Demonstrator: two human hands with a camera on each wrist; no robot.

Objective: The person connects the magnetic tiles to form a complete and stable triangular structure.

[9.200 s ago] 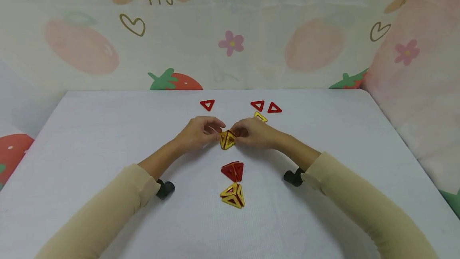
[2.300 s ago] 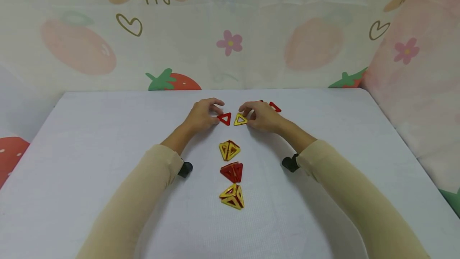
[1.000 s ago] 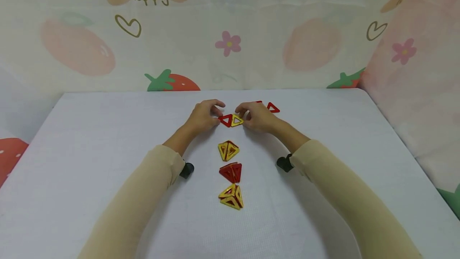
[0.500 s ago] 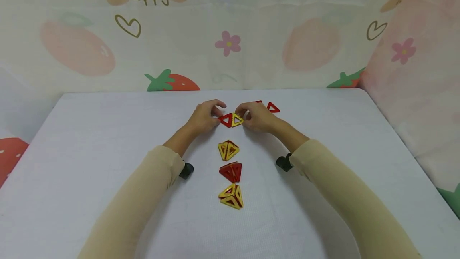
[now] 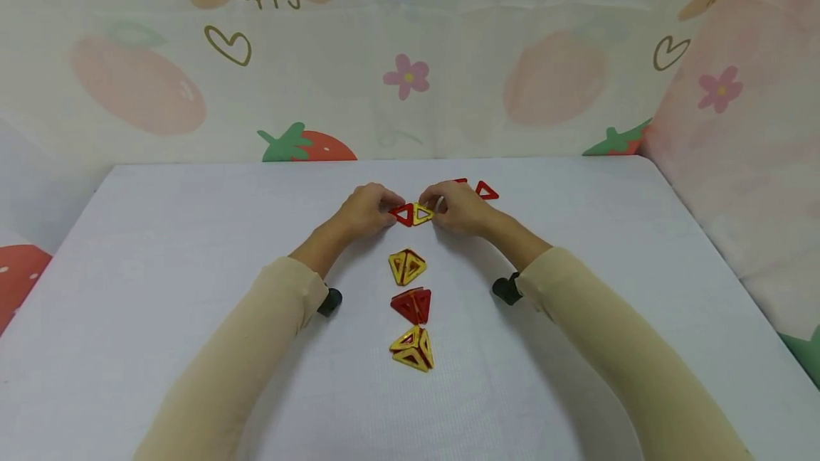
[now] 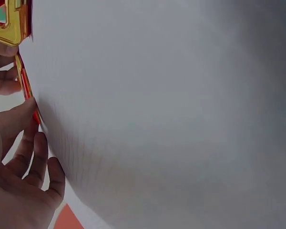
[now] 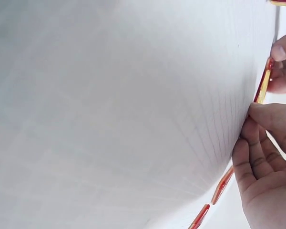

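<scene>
Two flat triangular magnetic tiles lie edge to edge between my hands in the head view, a red tile on the left and a yellow tile on the right. My left hand pinches the red tile at its outer corner, thumb and fingers also seen in the left wrist view. On the other side, my right hand holds the yellow tile's outer corner between thumb and fingers. Both tiles appear edge-on in the wrist views, low against the white table.
Nearer the front stand three small tile pyramids in a column: a yellow pyramid, a red pyramid and another yellow pyramid. Behind my right hand lie a loose red tile and a second red tile, partly hidden.
Earlier both hands were at the rear yellow pyramid. Later they held the red and yellow tiles apart; these now meet. My left hand's raised fingers have just lowered towards the red tile.
</scene>
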